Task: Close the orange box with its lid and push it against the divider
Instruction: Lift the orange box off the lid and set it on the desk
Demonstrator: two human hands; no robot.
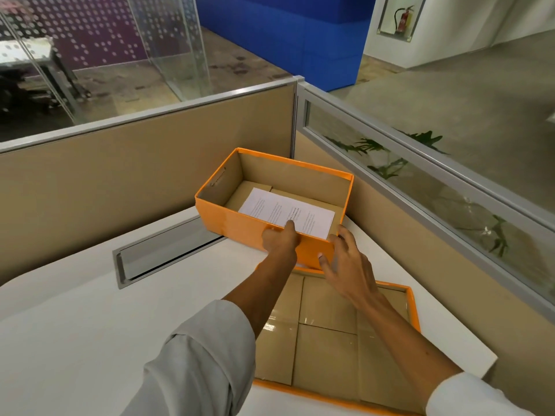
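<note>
The orange box (240, 226) stands open on the white desk, near the corner where the beige dividers (120, 181) meet. A white printed sheet (285, 213) lies inside it. My left hand (280, 240) grips the box's near wall, thumb over the rim. My right hand (345, 262) rests with spread fingers against the box's near right corner. The lid (330, 334) lies upside down on the desk in front of the box, its brown inside facing up, partly under my forearms.
A grey cable slot (156, 253) is set into the white desk (75, 325) left of the box. The right divider has a glass strip (420, 187) on top. The desk's edge runs close on the right of the lid.
</note>
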